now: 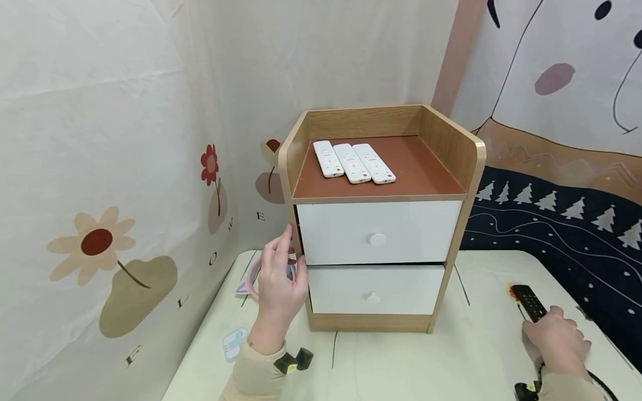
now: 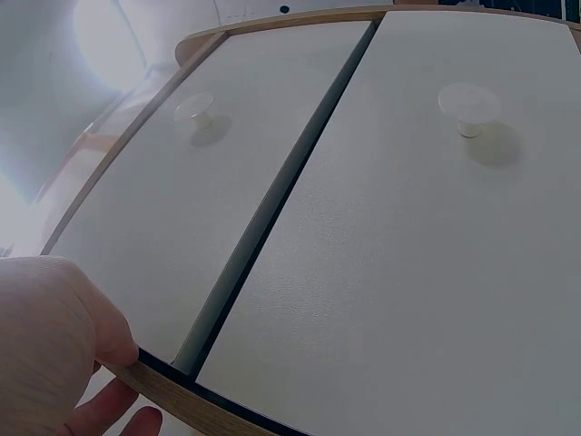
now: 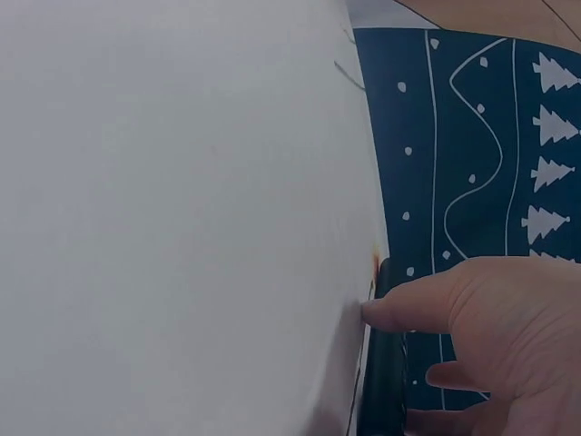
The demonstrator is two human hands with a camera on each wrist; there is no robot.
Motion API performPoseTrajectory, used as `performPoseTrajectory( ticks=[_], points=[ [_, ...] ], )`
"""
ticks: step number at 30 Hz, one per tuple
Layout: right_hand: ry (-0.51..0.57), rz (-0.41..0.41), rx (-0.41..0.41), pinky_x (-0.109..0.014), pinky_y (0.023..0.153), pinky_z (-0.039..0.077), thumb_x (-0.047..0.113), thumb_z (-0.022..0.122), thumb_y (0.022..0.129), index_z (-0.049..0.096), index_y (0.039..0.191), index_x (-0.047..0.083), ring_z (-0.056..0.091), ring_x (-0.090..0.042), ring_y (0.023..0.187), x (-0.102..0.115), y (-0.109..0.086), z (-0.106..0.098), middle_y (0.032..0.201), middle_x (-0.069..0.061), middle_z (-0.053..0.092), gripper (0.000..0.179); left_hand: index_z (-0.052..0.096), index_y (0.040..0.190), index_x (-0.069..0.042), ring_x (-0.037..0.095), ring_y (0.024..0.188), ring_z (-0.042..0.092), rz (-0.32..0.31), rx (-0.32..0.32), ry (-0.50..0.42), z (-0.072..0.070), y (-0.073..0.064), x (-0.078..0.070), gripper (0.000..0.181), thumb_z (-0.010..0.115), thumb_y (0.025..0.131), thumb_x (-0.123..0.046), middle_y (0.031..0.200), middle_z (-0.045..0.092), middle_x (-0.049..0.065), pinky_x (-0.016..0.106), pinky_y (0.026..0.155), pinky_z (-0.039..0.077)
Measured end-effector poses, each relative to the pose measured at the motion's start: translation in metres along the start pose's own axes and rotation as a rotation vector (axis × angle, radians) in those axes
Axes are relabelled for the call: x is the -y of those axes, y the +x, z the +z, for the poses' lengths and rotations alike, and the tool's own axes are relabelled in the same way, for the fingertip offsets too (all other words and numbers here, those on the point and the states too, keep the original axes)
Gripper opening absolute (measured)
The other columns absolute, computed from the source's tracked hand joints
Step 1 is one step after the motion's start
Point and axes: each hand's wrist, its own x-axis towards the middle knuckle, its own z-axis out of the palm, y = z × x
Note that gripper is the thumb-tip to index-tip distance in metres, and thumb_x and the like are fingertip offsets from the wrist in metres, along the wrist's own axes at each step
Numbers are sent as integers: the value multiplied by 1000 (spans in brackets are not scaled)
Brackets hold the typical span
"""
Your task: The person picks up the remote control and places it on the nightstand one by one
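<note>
A small wooden cabinet [image 1: 371, 323] stands on the table, with an upper white drawer [image 1: 341, 234] and a lower white drawer [image 1: 341, 289], each with a round knob. My left hand [image 1: 278, 284] holds the cabinet's left side panel; in the left wrist view the thumb lies at the front edge [image 2: 186, 400] and other fingers pass behind it. Far to the right, my right hand [image 1: 559, 337] grips a black remote control [image 1: 530, 302] low over the table, thumb on its near side in the right wrist view. Three white remote controls [image 1: 352, 162] lie side by side on the brown cabinet top.
Left of the cabinet, a pastel ring-shaped item [image 1: 252, 278] is partly hidden behind my left hand. A small white-and-blue item [image 1: 234, 343] lies nearer on the pale table [image 1: 391, 367]. Printed fabric [image 1: 331, 50] hangs behind and at both sides.
</note>
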Motion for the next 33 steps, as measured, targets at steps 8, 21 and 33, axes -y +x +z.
performPoseTrajectory(
  ticks=[8,21,33],
  points=[
    [10,1,-18,-59,79,61,25,62,95,32,144,-23,61,-62,104,-1,2,0,118,-52,57,75,54,157,2,31,96,72,-3,8,1,0,-1,0,67,69,93,12,125,63,25,40,69,69],
    [2,-24,-97,-50,72,61,34,67,99,48,142,-17,71,-52,95,7,-4,5,128,-47,62,69,54,157,3,31,94,72,12,3,8,1,-2,2,69,70,90,14,124,63,25,40,68,69],
    [134,-117,-240,-50,71,51,37,70,97,61,133,-12,67,-58,99,31,-17,0,128,-44,66,61,53,158,2,31,95,72,-7,11,4,0,0,-1,67,69,93,12,125,62,25,40,69,69]
  ],
)
